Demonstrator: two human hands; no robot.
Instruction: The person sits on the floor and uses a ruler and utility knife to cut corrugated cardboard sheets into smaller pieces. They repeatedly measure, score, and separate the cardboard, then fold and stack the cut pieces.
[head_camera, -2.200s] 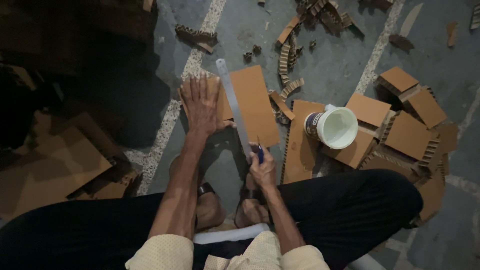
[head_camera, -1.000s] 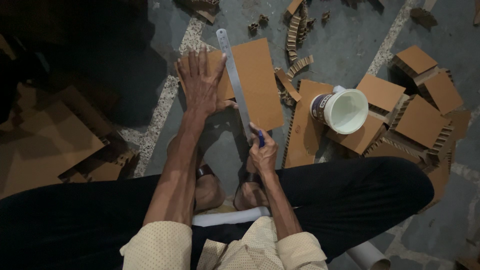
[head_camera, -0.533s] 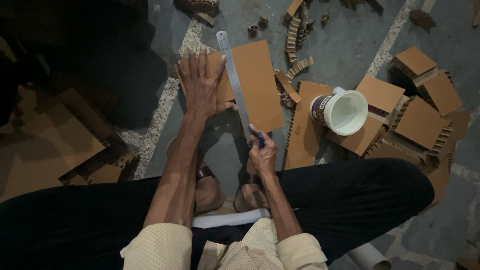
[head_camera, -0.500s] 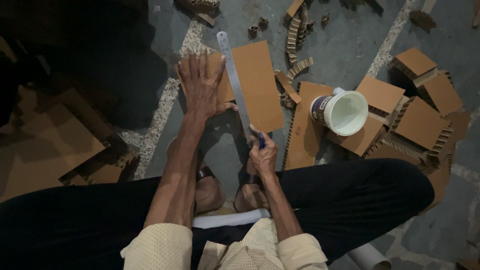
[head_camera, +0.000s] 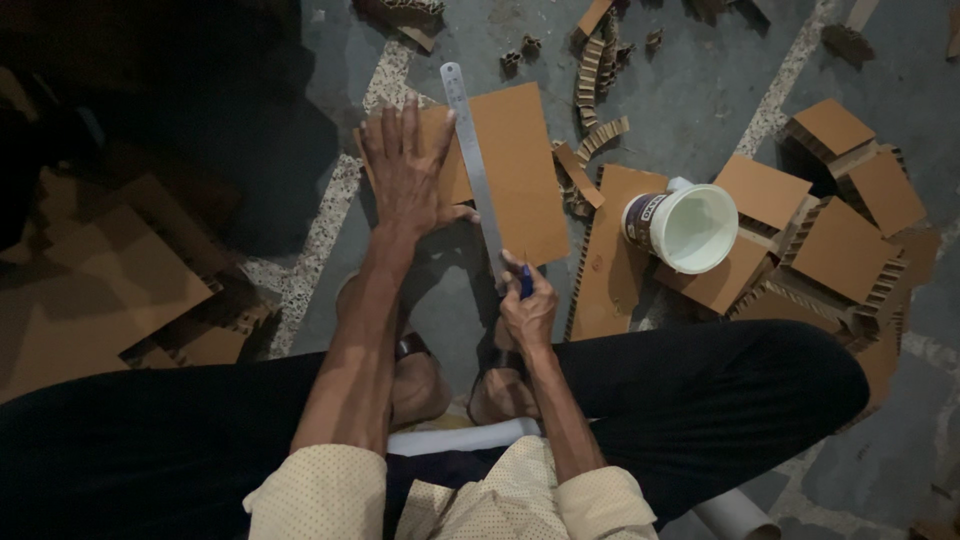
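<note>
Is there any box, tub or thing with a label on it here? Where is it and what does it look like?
White tub: lying tipped on cardboard pieces, right of the hands; round, open, pale inside.
Label on the tub: a dark band with light marks round its side.
No other labels, signs or screens show; the brown cardboard sheet under the metal ruler is plain.

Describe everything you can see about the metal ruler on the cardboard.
The ruler is a long, thin, flat strip of silvery metal with a small hole near its far end. It lies flat on a brown cardboard sheet, slightly slanted, its far end reaching past the sheet's edge onto the grey floor. The left hand presses it down with spread fingers. Its near end meets the right hand, which holds a blue-handled tool against its edge.
</note>
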